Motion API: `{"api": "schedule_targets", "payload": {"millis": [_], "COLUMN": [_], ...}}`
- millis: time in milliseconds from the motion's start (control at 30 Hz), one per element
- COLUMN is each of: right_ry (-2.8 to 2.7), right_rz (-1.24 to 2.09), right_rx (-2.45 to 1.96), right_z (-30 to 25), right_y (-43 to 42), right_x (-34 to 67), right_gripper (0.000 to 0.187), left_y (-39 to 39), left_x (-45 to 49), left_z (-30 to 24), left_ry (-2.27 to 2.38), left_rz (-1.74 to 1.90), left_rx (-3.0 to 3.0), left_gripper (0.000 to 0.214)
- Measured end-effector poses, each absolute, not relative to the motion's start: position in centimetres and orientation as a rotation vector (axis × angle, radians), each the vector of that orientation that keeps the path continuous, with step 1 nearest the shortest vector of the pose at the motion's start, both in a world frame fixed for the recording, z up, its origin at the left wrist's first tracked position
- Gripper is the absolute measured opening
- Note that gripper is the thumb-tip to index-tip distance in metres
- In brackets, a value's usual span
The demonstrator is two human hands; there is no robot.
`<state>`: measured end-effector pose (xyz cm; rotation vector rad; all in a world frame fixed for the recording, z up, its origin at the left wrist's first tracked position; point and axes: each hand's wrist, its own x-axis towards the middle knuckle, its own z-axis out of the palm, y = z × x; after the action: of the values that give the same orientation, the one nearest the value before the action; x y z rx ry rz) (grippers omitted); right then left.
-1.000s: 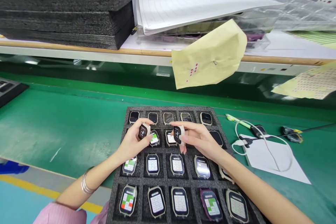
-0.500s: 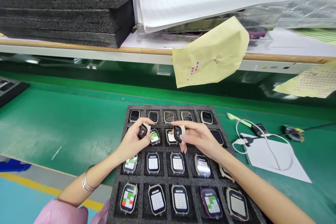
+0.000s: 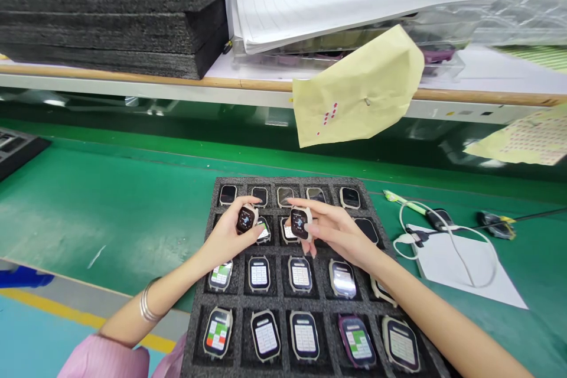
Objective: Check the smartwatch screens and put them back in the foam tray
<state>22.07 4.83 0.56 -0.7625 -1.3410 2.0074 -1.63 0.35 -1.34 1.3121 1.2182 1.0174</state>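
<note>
The left hand (image 3: 228,229) pinches a beige smartwatch (image 3: 246,220) and the right hand (image 3: 340,231) a second smartwatch (image 3: 300,222), each on its hand's inner side, a gap between them, above the foam tray (image 3: 290,181) toward its far edge.

Bright, even light leaves glare on one watch screen (image 3: 343,280) and shade beneath the shelf (image 3: 248,95), edges stretched.

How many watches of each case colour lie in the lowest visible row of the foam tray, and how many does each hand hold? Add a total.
Pale watches in that row: 4
Purple watch in that row: 1
Left hand, held watch: 1
Right hand, held watch: 1
Total: 7
</note>
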Motion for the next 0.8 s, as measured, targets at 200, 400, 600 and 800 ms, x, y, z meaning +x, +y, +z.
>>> {"api": "schedule_targets", "payload": {"millis": [200,400,600,800], "right_ry": [-1.37,-1.415,-1.464,-1.464], "right_rz": [2.031,1.981,1.94,1.919], "right_rx": [-0.78,-0.813,-0.823,-0.873], "right_z": [0.64,0.48,0.22,0.27], "right_y": [4.85,4.7,4.69,4.62], "right_x": [21.78,21.84,22.02,22.04], "right_gripper": [0.045,0.052,0.051,0.05], "left_y": [0.51,0.37,0.16,0.21], "left_x": [-1.47,-1.57,-1.53,-1.7], "left_z": [-1.19,-1.09,-1.08,-1.01], "left_ry": [1.002,0.91,0.91,0.916], "left_rz": [1.011,1.02,0.997,0.982], "left_rx": [1.033,0.935,0.965,0.994], "left_gripper": [0.048,0.045,0.044,0.044]}}
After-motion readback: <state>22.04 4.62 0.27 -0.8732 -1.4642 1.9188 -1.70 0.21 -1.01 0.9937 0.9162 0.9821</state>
